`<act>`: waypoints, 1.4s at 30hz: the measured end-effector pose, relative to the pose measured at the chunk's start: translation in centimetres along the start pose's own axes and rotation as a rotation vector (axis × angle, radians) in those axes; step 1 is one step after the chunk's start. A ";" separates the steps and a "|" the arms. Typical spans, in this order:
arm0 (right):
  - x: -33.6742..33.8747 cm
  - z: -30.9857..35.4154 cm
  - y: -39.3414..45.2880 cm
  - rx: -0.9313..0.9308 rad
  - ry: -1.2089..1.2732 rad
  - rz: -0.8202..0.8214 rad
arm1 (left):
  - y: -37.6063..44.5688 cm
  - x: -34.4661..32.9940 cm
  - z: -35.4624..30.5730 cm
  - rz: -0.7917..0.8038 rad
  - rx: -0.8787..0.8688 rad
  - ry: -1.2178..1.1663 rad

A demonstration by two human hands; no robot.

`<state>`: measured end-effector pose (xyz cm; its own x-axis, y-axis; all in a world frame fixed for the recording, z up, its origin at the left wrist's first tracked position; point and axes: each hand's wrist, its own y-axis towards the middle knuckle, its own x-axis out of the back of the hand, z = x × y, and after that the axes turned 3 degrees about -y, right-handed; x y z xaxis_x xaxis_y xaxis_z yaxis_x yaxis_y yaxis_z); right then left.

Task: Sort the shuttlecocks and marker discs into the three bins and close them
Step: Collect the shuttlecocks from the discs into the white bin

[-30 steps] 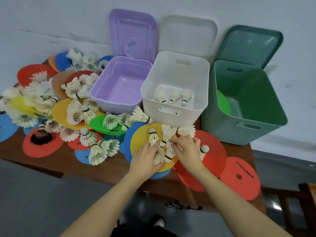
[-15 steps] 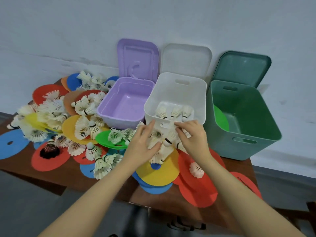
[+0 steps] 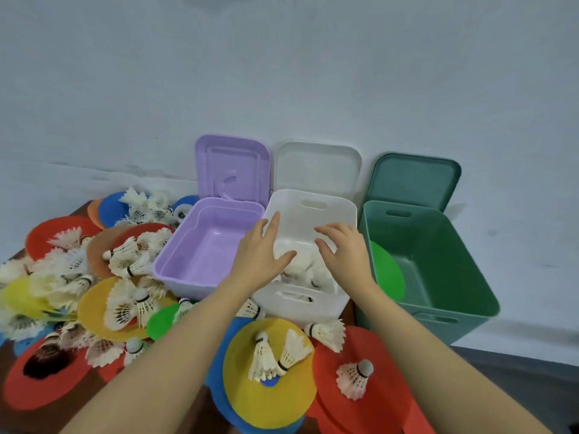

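Forearms reach up from the near edge, crossing over a yellow disc [image 3: 269, 389] that lies below the wrists and carries two shuttlecocks [image 3: 275, 355] tipped together. Under the right forearm a red disc [image 3: 369, 411] holds one shuttlecock [image 3: 354, 377] with its cork up, and another shuttlecock [image 3: 326, 333] lies just nearer than the white bin [image 3: 300, 305], touching its front wall.

Over that bin's open top both hands hang with room between them. The left hand [image 3: 260, 255] is spread, fingers straight and holding nothing, its index finger pointing to the far wall and its thumb reaching in toward the bin's middle. The right hand [image 3: 344, 252] is loosely curved, fingers bent down toward the contents and gripping nothing that can be seen. Below and between the hands a blurred white heap of shuttlecocks [image 3: 300, 270] lies on the bin floor; their number cannot be told.

Left of the left hand, the purple bin [image 3: 188, 277] stands rim to rim with the white one. Farther left a crowded spread of discs [image 3: 100, 308] and shuttlecocks [image 3: 131, 305] covers the table [image 3: 94, 386] out to its left edge, with little bare wood showing. Right of the right hand, the green bin [image 3: 463, 277] has a green disc [image 3: 388, 274] leaning against its inner left wall; its right side stands past the table's right edge.

Beyond the hands, three lids stand upright against the wall [image 3: 282, 73]: purple lid [image 3: 232, 167], white lid [image 3: 316, 167], green lid [image 3: 413, 180], each behind its own bin.
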<state>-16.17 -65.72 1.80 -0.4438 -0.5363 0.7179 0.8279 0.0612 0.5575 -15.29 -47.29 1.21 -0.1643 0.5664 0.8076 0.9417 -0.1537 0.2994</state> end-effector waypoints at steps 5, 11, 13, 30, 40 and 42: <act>0.8 0.3 -3.3 0.067 0.016 0.021 | -2.6 0.3 0.4 -0.080 -0.101 -0.004; -0.7 1.4 -9.1 0.160 0.086 0.127 | -8.5 -0.9 1.9 -0.123 -0.134 -0.023; -1.7 1.5 -11.0 0.141 0.086 0.202 | -10.7 -1.9 2.9 -0.073 -0.093 -0.030; -6.9 0.0 -17.6 -0.021 -0.050 0.311 | -16.6 -10.0 4.9 0.358 0.309 -0.171; -2.8 1.0 -14.3 0.067 0.135 0.088 | -15.3 -3.4 3.2 -0.114 0.038 -0.398; -1.7 2.0 -12.6 0.077 0.199 0.035 | -13.9 -1.8 2.5 -0.189 -0.045 -0.351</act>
<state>-26.49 -63.91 -5.65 -0.3323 -0.6882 0.6449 0.8096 0.1426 0.5694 -27.31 -44.14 -5.69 -0.2155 0.8293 0.5155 0.8893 -0.0514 0.4544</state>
